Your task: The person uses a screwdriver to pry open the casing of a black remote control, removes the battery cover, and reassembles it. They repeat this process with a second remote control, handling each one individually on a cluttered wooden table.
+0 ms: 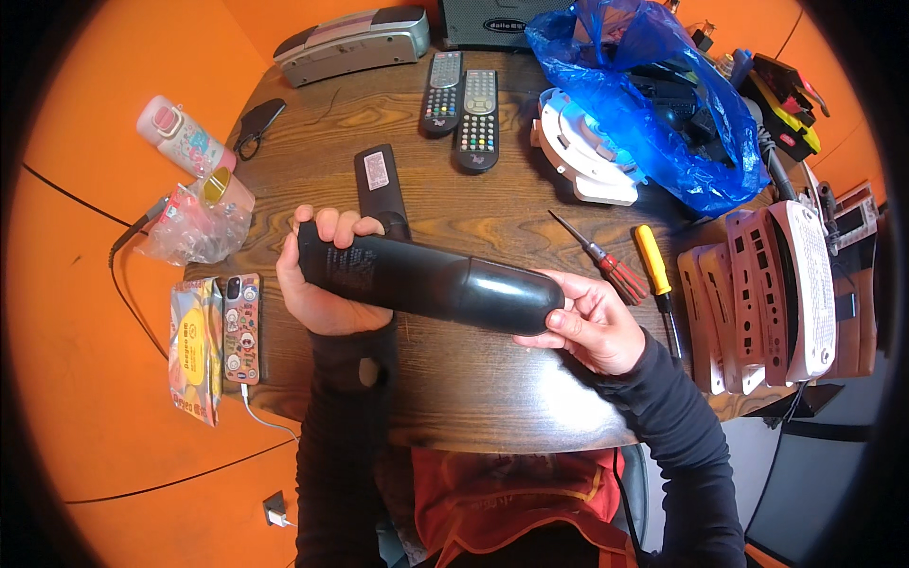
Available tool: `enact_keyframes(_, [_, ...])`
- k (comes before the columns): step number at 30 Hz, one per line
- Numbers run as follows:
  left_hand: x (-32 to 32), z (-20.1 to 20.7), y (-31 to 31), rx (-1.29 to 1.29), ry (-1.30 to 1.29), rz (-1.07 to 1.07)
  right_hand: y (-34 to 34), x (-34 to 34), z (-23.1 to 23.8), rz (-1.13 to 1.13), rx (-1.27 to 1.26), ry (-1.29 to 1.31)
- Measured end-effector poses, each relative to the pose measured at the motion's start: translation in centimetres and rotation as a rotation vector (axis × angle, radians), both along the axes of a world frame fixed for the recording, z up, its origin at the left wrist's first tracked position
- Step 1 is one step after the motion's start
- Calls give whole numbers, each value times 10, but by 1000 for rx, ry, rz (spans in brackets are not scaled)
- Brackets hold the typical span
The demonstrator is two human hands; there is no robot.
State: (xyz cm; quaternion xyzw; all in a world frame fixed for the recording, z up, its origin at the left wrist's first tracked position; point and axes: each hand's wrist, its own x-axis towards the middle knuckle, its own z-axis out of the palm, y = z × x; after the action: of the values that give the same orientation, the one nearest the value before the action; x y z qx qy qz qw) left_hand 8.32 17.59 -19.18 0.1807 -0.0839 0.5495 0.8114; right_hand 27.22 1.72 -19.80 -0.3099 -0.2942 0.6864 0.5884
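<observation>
A black remote control (417, 284), its back turned up, is held between my two hands over the table's near middle. My left hand (327, 289) wraps around its left end, fingers over the top edge. At the glossy, rounded right end, my right hand (598, 324) grips with the thumb on the near edge. Another black remote (382, 194) with a white label lies just beyond my left hand, its near end partly hidden. Farther back, two button-covered remotes, one on the left (441, 93) and one on the right (478, 123), lie side by side.
Right of my hands lie a red-handled screwdriver (615, 273) and a yellow-handled one (653, 257). White plastic devices (757, 293) stand in a row at the right edge. A blue bag (701, 161) is behind them. A phone (241, 327) and a packet (194, 350) sit left.
</observation>
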Motion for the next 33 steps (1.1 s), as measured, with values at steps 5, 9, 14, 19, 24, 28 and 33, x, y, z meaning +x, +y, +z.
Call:
enact_keyframes(5, [-2, -3, 2, 31, 3, 0, 1, -3, -2, -20, -29, -49])
enact_keyframes(9, [0, -7, 8, -48, 11, -48, -1, -9, 1, -46, -77, -90])
enact_keyframes(14, [7, -1, 7, -174, 113, -77, -4, -1, 6, 108, -48, -199])
enact_keyframes(19, [11, 1, 13, 39, 497, 479, 8, -6, 7, 44, -80, -5])
enact_keyframes(24, [13, -19, 26, 299, 1194, 834, 57, 6, 14, -539, 87, -578])
enact_keyframes(28, [18, -35, 13, 792, 1991, 941, 97, 24, 12, -866, 332, -1697])
enact_keyframes(33, [18, -28, 1, 786, 2231, 804, 130, 25, -12, -735, 148, -2169])
